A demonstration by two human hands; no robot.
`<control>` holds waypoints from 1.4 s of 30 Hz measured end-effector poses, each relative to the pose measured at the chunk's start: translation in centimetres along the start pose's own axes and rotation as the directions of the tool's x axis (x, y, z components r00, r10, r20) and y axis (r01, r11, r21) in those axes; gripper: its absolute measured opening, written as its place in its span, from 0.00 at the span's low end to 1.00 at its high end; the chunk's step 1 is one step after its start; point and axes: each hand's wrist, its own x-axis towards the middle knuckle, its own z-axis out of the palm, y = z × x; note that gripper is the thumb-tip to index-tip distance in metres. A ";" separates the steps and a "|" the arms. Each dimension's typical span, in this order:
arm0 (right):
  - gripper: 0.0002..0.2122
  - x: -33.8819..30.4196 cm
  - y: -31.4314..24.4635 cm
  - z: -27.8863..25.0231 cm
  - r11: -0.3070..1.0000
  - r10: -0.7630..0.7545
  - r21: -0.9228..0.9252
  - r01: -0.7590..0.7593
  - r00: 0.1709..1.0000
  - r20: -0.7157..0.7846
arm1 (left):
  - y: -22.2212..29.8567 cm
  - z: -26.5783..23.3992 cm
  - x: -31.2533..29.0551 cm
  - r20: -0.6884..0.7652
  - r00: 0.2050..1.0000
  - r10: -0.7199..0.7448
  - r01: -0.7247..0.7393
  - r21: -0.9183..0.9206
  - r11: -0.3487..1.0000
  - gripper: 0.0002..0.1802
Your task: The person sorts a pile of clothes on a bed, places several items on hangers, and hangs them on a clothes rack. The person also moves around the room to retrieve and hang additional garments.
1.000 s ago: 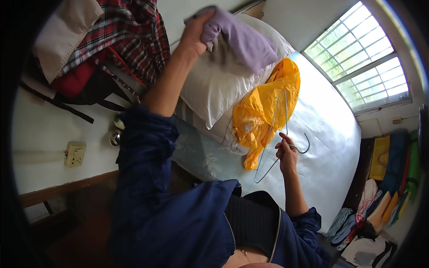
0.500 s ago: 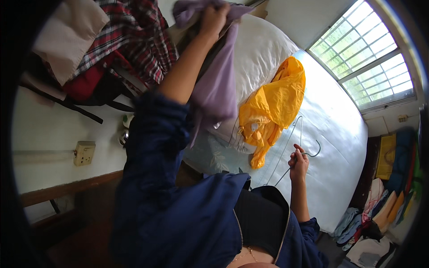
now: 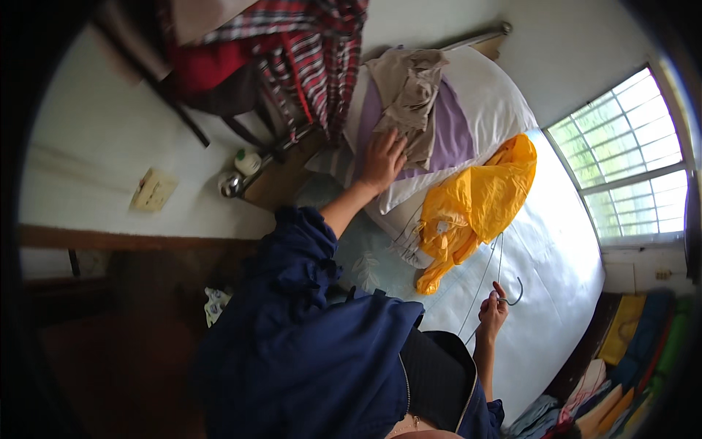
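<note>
My left hand reaches toward the head of the bed, fingers apart, touching the lower edge of a crumpled taupe garment. That garment lies over a purple cloth, which is spread on a white satin pillow. My right hand is closed around a thin wire clothes hanger near its hook, over the mattress. Between the pillow and the hanger lies a crumpled orange-yellow garment.
A red plaid shirt and other clothes hang at the upper left. Below them are a metal bedpost knob and a wall socket. A barred window is at the right, with piled clothes by the bed's lower right.
My left hand has let go of the purple cloth and taupe garment, which now lie on the pillow, and has come down nearer. My right hand still holds the hanger. The view has shifted.
</note>
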 end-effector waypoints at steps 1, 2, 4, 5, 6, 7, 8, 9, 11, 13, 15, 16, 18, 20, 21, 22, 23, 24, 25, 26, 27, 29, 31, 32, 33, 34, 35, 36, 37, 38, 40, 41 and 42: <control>0.12 -0.2 0.2 0.1 0.998 -0.048 -0.044 0.048 0.999 -0.004 | 1.6 -1.0 -1.7 0.030 0.999 -0.021 0.024 -0.079 0.997 0.23; 0.12 -0.2 0.3 0.3 0.991 -0.095 -0.090 0.097 0.995 0.029 | 2.4 -2.4 -4.8 0.073 0.997 -0.024 0.029 -0.074 0.997 0.22; 0.12 0.0 1.0 -0.1 0.973 -0.133 -0.177 0.149 0.986 0.097 | 4.3 -3.7 -11.5 0.183 0.983 -0.016 0.038 -0.116 0.992 0.21; 0.13 0.2 1.6 -0.6 0.965 -0.105 -0.224 0.138 0.983 0.151 | 5.3 -4.5 -15.6 0.260 0.965 -0.024 0.064 -0.146 0.987 0.21; 0.14 0.5 2.0 -1.0 0.952 -0.074 -0.275 0.131 0.975 0.208 | 6.0 -5.0 -19.9 0.337 0.939 -0.074 0.131 -0.150 0.980 0.20; 0.16 0.1 2.7 -1.6 0.934 -0.027 -0.337 0.118 0.965 0.262 | 6.9 -5.8 -24.7 0.420 0.898 -0.129 0.211 -0.156 0.965 0.20; 0.17 -0.3 3.2 -1.8 0.925 0.026 -0.366 0.103 0.944 0.330 | 7.8 -7.1 -29.0 0.549 0.795 -0.259 0.393 -0.140 0.909 0.19; 0.16 -0.4 4.3 -2.7 0.903 0.055 -0.411 0.125 0.915 0.400 | 9.1 -8.3 -33.4 0.661 0.654 -0.366 0.565 -0.106 0.818 0.18; 0.14 -1.4 5.8 -4.0 0.844 0.118 -0.501 0.191 0.845 0.521 | 11.7 -10.2 -43.1 0.613 0.533 -0.583 0.723 0.029 0.691 0.15; 0.13 -1.6 8.4 -5.3 0.850 0.182 -0.493 0.186 0.774 0.606 | 15.3 -11.7 -50.6 0.524 0.260 -0.811 0.957 -0.031 0.287 0.12; 0.11 -1.4 11.0 -6.6 0.825 0.258 -0.534 0.184 0.718 0.646 | 19.0 -11.8 -58.5 0.363 0.141 -0.921 0.984 -0.157 0.088 0.10; 0.10 -1.5 12.3 -7.3 0.806 0.284 -0.562 0.188 0.710 0.644 | 20.4 -11.7 -62.0 0.368 -0.014 -0.930 0.953 -0.275 -0.123 0.10; 0.08 -1.6 13.6 -7.4 0.753 0.325 -0.619 0.223 0.691 0.645 | 24.9 -11.5 -66.8 0.401 -0.255 -0.880 0.850 -0.341 -0.402 0.11; 0.07 -2.4 14.1 -6.6 0.688 0.348 -0.657 0.309 0.654 0.672 | 28.9 -11.6 -69.5 0.419 -0.393 -0.819 0.822 -0.241 -0.517 0.13; 0.07 -3.0 14.1 -5.9 0.654 0.355 -0.668 0.353 0.637 0.684 | 30.7 -11.7 -70.5 0.416 -0.411 -0.811 0.799 -0.263 -0.540 0.13; 0.07 -3.4 13.8 -4.6 0.615 0.334 -0.653 0.442 0.603 0.724 | 33.0 -10.7 -71.5 0.419 -0.424 -0.803 0.763 -0.313 -0.566 0.14; 0.08 -3.8 14.1 -3.8 0.595 0.334 -0.640 0.485 0.575 0.747 | 34.5 -10.9 -72.6 0.416 -0.442 -0.794 0.747 -0.320 -0.583 0.15; 0.08 -4.4 14.3 -2.8 0.575 0.335 -0.626 0.527 0.546 0.768 | 35.3 -11.0 -74.0 0.318 -0.338 -0.886 0.876 -0.239 -0.420 0.15; 0.08 -4.7 14.6 -1.8 0.592 0.310 -0.572 0.567 0.495 0.812 | 37.6 -9.3 -77.7 0.238 -0.238 -0.942 0.952 -0.133 -0.275 0.15; 0.08 -6.1 14.3 -0.7 0.605 0.337 -0.588 0.537 0.496 0.800 | 37.9 -9.5 -79.6 0.196 -0.089 -0.977 0.996 0.010 -0.089 0.15; 0.08 -7.8 13.4 1.7 0.594 0.347 -0.576 0.562 0.466 0.813 | 38.6 -8.7 -79.5 0.178 -0.243 -0.954 0.968 -0.022 -0.250 0.15; 0.08 -10.3 13.5 5.0 0.605 0.353 -0.521 0.603 0.384 0.853 | 35.2 -12.6 -73.8 0.188 -0.481 -0.857 0.865 -0.060 -0.498 0.14; 0.09 -14.5 14.1 9.2 0.571 0.388 -0.424 0.704 0.224 0.894 | 32.7 -17.4 -69.0 0.173 -0.340 -0.924 0.929 -0.089 -0.359 0.15; 0.09 -17.7 14.4 11.6 0.534 0.416 -0.346 0.771 0.117 0.902 | 31.8 -21.3 -65.1 -0.064 -0.180 -0.982 0.935 -0.322 -0.151 0.19; 0.10 -20.6 14.6 13.8 0.500 0.452 -0.267 0.824 0.014 0.892 | 30.1 -23.3 -63.4 -0.307 0.066 -0.949 0.966 -0.217 0.137 0.23; 0.10 -23.1 15.1 16.1 0.443 0.528 -0.222 0.869 -0.052 0.848 | 28.2 -24.1 -62.2 -0.421 0.213 -0.882 0.960 -0.077 0.268 0.28; 0.10 -25.5 15.8 18.0 0.438 0.561 -0.171 0.883 -0.120 0.819 | 26.7 -26.7 -60.1 -0.401 0.284 -0.871 0.938 -0.072 0.339 0.29; 0.10 -28.1 16.4 19.6 0.438 0.593 -0.121 0.891 -0.186 0.784 | 25.7 -29.3 -58.7 -0.378 0.356 -0.855 0.911 -0.066 0.408 0.30; 0.09 -30.8 16.4 21.0 0.432 0.617 -0.081 0.898 -0.229 0.753 | 24.9 -30.0 -59.0 -0.240 0.346 -0.907 0.911 -0.147 0.386 0.28; 0.09 -33.7 16.3 22.6 0.454 0.675 -0.111 0.884 -0.260 0.691 | 24.2 -30.7 -59.5 -0.104 0.329 -0.938 0.913 -0.219 0.345 0.27; 0.08 -38.3 16.4 25.4 0.508 0.691 0.028 0.861 -0.427 0.583 | 23.5 -31.0 -61.0 0.060 0.225 -0.972 0.943 -0.263 0.202 0.18; 0.07 -40.4 15.4 26.5 0.510 0.684 0.076 0.857 -0.457 0.568 | 22.4 -32.3 -61.3 0.112 0.195 -0.974 0.937 -0.316 0.151 0.15; 0.07 -42.0 15.0 27.7 0.415 0.729 0.127 0.901 -0.413 0.545 | 21.6 -33.6 -61.6 0.172 0.159 -0.972 0.934 -0.346 0.092 0.13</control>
